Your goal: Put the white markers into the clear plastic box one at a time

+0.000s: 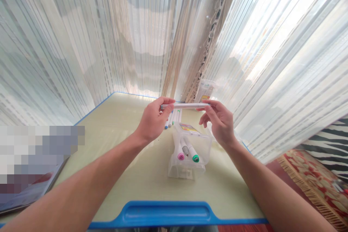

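Both my hands hold one white marker pen [185,106] level above the table. My left hand [153,120] pinches its left end and my right hand [219,119] pinches its right end. Below them a clear plastic box [187,168] lies on its side with three markers [187,150] in it, showing pink, grey and green caps. Several more white markers [172,119] lie on the table behind my left hand.
The pale yellow table [130,174] has a blue rim with a blue tray edge at the front. Sheer curtains surround it. A clear lid or packet [206,90] stands at the back. A dark tablet-like object [29,194] lies at the left. A patterned rug [312,174] is at the right.
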Demonstrator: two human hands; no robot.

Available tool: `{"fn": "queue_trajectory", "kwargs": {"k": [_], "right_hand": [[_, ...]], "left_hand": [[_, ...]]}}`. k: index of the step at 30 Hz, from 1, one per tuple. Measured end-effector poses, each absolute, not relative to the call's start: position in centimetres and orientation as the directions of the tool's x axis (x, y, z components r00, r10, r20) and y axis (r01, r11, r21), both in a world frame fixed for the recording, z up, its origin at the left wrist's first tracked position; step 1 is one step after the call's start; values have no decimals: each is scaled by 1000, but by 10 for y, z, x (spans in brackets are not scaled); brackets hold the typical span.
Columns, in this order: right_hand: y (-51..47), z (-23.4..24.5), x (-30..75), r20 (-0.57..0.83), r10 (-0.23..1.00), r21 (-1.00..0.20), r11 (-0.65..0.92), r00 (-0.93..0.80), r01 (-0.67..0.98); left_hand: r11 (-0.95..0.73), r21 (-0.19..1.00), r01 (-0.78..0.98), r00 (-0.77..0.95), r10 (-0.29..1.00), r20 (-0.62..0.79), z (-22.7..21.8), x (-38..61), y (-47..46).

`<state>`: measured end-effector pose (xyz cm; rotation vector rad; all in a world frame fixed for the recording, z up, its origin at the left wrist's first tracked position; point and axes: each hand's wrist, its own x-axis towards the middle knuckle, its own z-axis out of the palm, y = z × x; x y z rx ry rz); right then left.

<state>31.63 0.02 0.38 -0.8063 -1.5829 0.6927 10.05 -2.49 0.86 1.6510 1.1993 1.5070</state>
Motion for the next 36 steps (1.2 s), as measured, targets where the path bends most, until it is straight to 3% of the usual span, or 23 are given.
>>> {"fn": "queue_trajectory", "kwargs": {"k": [15,36], "right_hand": [[1,2,315,620,781,-778,624,-72,68],[4,2,315,589,806,-798,591,-58,115]], "left_hand": [[-410,890,198,-30,905,424,3,100,-22],[-399,904,155,-16,914,406,4,101,-25]]}}
